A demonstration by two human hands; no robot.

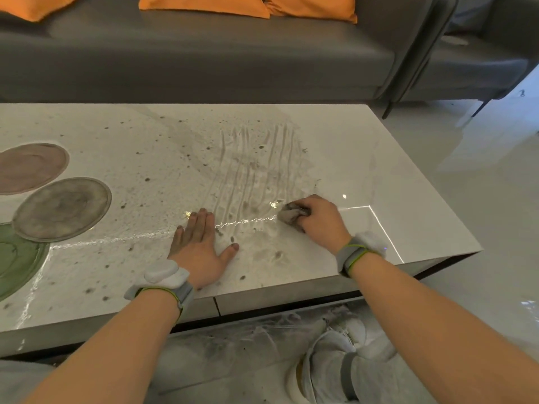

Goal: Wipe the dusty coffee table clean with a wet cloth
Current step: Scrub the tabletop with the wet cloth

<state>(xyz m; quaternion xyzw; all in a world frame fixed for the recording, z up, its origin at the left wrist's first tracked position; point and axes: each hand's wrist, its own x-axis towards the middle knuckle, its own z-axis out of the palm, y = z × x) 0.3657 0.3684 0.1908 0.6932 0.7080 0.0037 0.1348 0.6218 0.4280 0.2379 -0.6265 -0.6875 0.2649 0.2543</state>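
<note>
**Wiping in progress: cloth bunched in right hand, most of the tabletop still dusty**

The right hand is clenched around a grey, soiled cloth, fingers curled over it and pressing it onto the coffee table. The cloth shows only at the fingertip side of the fist, wadded rather than spread flat. The left hand lies open, palm down, fingers together and thumb splayed, flat on the tabletop beside the grip; it holds nothing and appears to serve as a brace.

Step in hand, as judged: mid-wipe. Beyond the cloth, away from the person, runs a band of wet streaks with dirt smeared rather than lifted. To the thumb side of the grip and past the left hand, dust and dark specks cover the surface. Behind the wrist, toward the table's corner, the surface is glossy and looks clean.

Next move calls for firm downward pressure and overlapping strokes across the streaked band, then on toward the three round mats at the far end, which will probably need lifting. The cloth looks loaded; a rinse seems due.

Brands, labels, writing: none legible on the wristbands, table or cloth.
</note>
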